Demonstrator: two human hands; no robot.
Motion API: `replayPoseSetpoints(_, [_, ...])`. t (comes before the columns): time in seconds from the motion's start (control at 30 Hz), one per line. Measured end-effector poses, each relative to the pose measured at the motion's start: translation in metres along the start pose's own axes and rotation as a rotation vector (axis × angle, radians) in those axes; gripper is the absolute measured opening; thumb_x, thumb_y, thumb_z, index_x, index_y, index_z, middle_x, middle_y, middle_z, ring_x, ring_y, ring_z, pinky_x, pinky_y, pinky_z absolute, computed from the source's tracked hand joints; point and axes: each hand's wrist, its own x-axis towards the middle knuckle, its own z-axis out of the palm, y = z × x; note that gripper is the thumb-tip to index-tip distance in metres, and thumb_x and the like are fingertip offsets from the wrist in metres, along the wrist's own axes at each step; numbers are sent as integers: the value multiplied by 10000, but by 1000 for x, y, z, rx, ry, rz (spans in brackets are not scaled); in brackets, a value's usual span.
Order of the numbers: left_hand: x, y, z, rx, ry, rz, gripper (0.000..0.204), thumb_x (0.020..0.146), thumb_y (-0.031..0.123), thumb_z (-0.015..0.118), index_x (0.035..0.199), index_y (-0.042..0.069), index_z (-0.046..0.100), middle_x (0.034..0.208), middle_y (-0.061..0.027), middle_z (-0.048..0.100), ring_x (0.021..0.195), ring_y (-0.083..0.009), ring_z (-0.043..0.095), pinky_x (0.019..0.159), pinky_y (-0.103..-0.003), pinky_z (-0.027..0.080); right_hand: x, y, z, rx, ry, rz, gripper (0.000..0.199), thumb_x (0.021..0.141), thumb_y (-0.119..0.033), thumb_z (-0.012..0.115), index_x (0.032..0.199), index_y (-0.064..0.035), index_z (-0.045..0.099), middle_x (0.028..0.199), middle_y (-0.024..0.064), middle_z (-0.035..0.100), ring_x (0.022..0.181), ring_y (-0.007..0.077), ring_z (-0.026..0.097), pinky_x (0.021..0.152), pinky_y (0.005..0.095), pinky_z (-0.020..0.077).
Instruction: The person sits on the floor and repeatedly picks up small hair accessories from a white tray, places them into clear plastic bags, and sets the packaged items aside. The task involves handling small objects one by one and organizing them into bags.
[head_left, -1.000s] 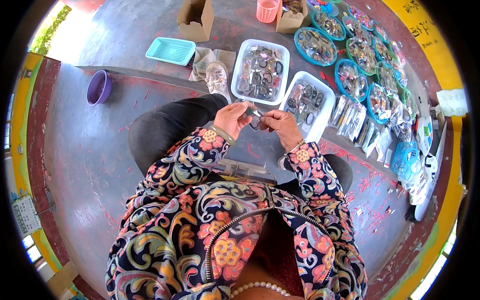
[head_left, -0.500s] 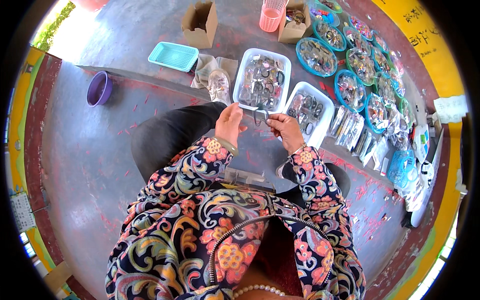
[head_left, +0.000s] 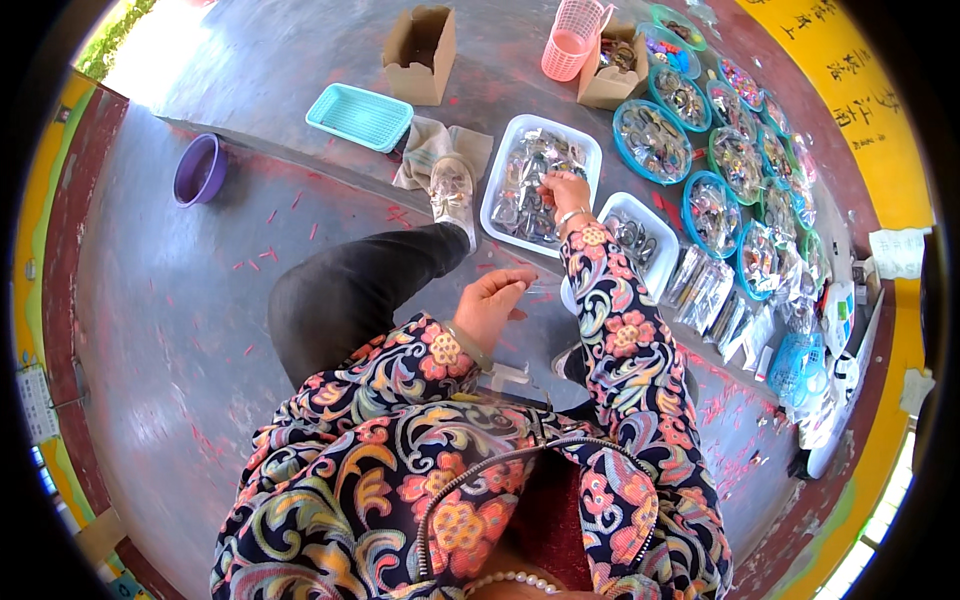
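Observation:
My right hand point(head_left: 567, 193) reaches over the right side of a white plastic tray point(head_left: 487, 205). Its fingers are bent together at the small clear packets point(head_left: 535, 180) with dark pieces that fill the tray. Whatever sits between those fingertips is hidden. Nearer to my body, my left hand point(head_left: 490, 308) hovers above the floor, thumb and forefinger brought together. A faint see-through sliver seems to show by its fingertips, too small to name. Just right of the first tray stands a second white tray point(head_left: 660, 262), holding more dark curved pieces and partly covered by my right sleeve.
Several blue and green baskets point(head_left: 652, 142) of packets stand at the right, beside rows of clear packets point(head_left: 703, 290). Farther off are a turquoise basket point(head_left: 360, 117), a cardboard box point(head_left: 420, 55) and a pink basket point(head_left: 570, 55). A purple basin point(head_left: 201, 171) stands left.
My right hand has moved from beside my left hand out over the first tray. The dark looped piece it held no longer shows. My left hand has drawn a little closer to me.

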Motion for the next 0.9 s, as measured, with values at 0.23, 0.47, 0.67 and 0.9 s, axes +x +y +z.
replayPoseSetpoints(0.23, [3, -2, -1, 7, -23, -17, 196, 838, 116, 490, 985, 25, 583, 1000, -54, 577, 898, -114, 523, 673, -253, 446, 52, 7, -3, -13, 27, 16, 75, 744, -43, 544, 800, 6, 550, 667, 110, 569, 559, 161, 564, 472, 226, 452])
replayPoseSetpoints(0.47, [0, -7, -1, 50, -50, 3, 180, 836, 110, 490, 968, 40, 589, 970, -38, 587, 889, -99, 527, 666, -246, 443, -10, -15, -82, 50, -10, -52, 197, 802, -116, 533, 946, 19, 536, 793, 98, 603, 659, 146, 596, 495, 194, 432])
replayPoseSetpoints(0.67, [-1, -14, 1, 24, -95, 38, 170, 835, 105, 494, 975, 51, 572, 974, -26, 586, 903, -99, 533, 657, -245, 439, -56, -14, -205, 75, 183, -80, 208, 795, -128, 537, 943, 16, 559, 790, 98, 610, 621, 137, 580, 489, 197, 418])
replayPoseSetpoints(0.9, [4, -25, 0, 88, -92, 8, 163, 834, 107, 495, 970, 50, 564, 1001, -40, 579, 929, -122, 540, 649, -248, 436, -61, 83, -242, -682, 225, 187, 187, 716, -164, 552, 714, 7, 628, 695, 134, 622, 571, 215, 607, 513, 303, 473])
